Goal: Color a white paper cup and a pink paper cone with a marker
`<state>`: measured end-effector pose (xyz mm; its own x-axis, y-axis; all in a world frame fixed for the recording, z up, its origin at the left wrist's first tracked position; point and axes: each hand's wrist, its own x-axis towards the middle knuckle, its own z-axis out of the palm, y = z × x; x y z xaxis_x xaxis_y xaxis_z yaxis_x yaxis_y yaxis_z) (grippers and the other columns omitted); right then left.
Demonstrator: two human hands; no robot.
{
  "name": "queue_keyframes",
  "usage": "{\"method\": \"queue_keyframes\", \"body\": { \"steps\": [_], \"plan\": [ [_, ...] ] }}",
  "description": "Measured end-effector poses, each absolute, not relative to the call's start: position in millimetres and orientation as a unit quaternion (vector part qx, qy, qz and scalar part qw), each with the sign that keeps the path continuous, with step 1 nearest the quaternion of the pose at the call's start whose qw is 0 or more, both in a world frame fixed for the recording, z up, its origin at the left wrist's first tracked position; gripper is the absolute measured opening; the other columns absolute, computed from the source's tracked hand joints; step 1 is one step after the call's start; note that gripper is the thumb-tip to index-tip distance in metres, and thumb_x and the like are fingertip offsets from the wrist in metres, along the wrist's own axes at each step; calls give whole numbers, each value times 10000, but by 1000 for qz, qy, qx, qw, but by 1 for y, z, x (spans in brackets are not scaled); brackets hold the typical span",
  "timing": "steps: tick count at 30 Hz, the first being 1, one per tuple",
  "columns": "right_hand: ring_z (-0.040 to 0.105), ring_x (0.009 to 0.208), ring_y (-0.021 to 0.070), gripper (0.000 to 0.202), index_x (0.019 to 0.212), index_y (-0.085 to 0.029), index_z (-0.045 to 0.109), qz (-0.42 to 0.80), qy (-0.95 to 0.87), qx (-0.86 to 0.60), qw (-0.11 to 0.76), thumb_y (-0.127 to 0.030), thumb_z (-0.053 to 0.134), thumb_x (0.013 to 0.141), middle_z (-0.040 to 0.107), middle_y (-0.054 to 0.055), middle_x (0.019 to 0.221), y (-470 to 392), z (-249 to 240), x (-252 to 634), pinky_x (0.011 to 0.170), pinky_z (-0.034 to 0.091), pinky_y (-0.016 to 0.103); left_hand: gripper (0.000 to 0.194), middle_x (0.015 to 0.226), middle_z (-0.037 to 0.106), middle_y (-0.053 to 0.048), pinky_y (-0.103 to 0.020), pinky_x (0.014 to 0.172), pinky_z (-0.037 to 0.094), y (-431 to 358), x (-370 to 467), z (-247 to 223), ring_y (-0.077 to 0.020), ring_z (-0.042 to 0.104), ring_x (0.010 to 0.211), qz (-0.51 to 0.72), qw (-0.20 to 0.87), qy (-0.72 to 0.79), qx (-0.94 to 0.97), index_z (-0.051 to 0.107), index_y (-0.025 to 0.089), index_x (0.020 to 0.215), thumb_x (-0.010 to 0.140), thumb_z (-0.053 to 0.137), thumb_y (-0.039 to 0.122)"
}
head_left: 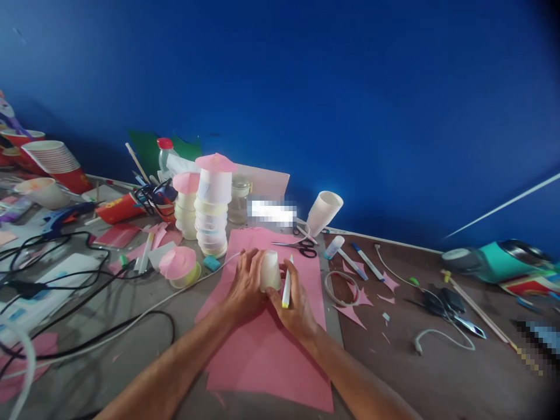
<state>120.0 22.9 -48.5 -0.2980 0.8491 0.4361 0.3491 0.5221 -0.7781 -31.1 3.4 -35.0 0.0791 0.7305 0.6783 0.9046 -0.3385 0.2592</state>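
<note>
My left hand is closed round the side of a small white paper cup, which stands upside down on a pink paper sheet. A white marker with a yellow end is gripped in my right hand, whose thumb rests against the cup's lower edge. Just beyond lie scissors with dark handles. To the left stand towers of stacked white cups with pink paper tops, and a single cup with a crumpled pink cover.
A blue wall rises behind the table. Nested white cups lean against it. Markers, a glue stick and pink scraps lie at the right. Black cables and red cups crowd the left.
</note>
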Motion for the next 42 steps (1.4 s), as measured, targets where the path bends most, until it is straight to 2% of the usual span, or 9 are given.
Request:
{"method": "queue_keyframes", "body": {
  "steps": [4, 12, 20, 24, 29, 32, 34, 38, 42],
  "plan": [
    [610, 1189, 337, 654, 1426, -201, 427, 286, -751, -404, 437, -401, 653, 845, 618, 173, 1290, 22, -47, 121, 1001, 515, 536, 684, 1231, 562, -251, -676, 1004, 437, 3, -31, -35, -399, 539, 1197, -383, 117, -549, -734, 282, 53, 1444, 815, 520, 180],
    [688, 1039, 249, 583, 1384, -207, 468, 380, -706, -401, 444, -319, 631, 836, 689, 115, 1146, 30, -31, 126, 875, 594, 385, 889, 1369, 465, -298, -671, 1000, 451, 3, -30, -40, -458, 460, 1298, -390, 96, -549, -733, 97, 56, 1525, 847, 587, 357],
    [688, 973, 230, 425, 1256, -217, 547, 460, -689, -337, 446, -326, 603, 849, 695, 82, 1097, 37, -23, 133, 831, 588, 363, 938, 1403, 454, -314, -647, 994, 467, 4, -36, -46, -461, 441, 1332, -389, 83, -544, -739, 99, 36, 1522, 844, 598, 452],
    [688, 939, 219, 411, 1257, -216, 547, 466, -698, -327, 433, -316, 583, 860, 699, 76, 1076, 39, -23, 134, 805, 587, 350, 857, 1378, 483, -292, -627, 1039, 437, 4, -37, -43, -443, 458, 1319, -372, 82, -546, -746, 190, 29, 1493, 834, 604, 388],
    [672, 1069, 244, 470, 1329, -217, 487, 426, -698, -341, 464, -315, 590, 881, 670, 120, 1193, 36, -27, 131, 899, 565, 403, 800, 1300, 534, -264, -595, 1033, 447, 5, -38, -38, -408, 523, 1245, -379, 87, -554, -736, 259, 51, 1450, 805, 632, 343],
    [681, 976, 208, 418, 1352, -225, 449, 402, -667, -355, 517, -352, 497, 957, 672, 100, 1131, 34, -27, 132, 861, 565, 396, 809, 1306, 523, -251, -591, 1027, 448, 5, -39, -38, -404, 512, 1251, -378, 81, -552, -739, 247, 86, 1450, 784, 650, 305],
    [671, 849, 180, 379, 1347, -239, 457, 384, -651, -354, 551, -383, 416, 999, 676, 55, 1009, 31, -23, 134, 796, 563, 374, 809, 1307, 516, -243, -592, 1033, 442, 4, -39, -38, -395, 509, 1252, -377, 80, -551, -740, 235, 101, 1451, 776, 651, 267],
    [582, 694, 179, 454, 1154, -233, 640, 328, -699, -335, 540, -508, 306, 1015, 592, 19, 767, 24, -11, 139, 677, 527, 358, 773, 1272, 530, -239, -577, 1030, 448, 3, -39, -33, -381, 518, 1233, -376, 93, -541, -746, 251, 80, 1428, 776, 643, 218],
    [548, 656, 196, 537, 970, -257, 694, 324, -736, -318, 502, -562, 253, 1004, 580, 40, 731, 16, -4, 139, 612, 505, 365, 648, 1223, 555, -220, -552, 1023, 458, 2, -37, -27, -358, 550, 1192, -381, 117, -530, -749, 302, 72, 1391, 824, 593, 193]
  ]
}}
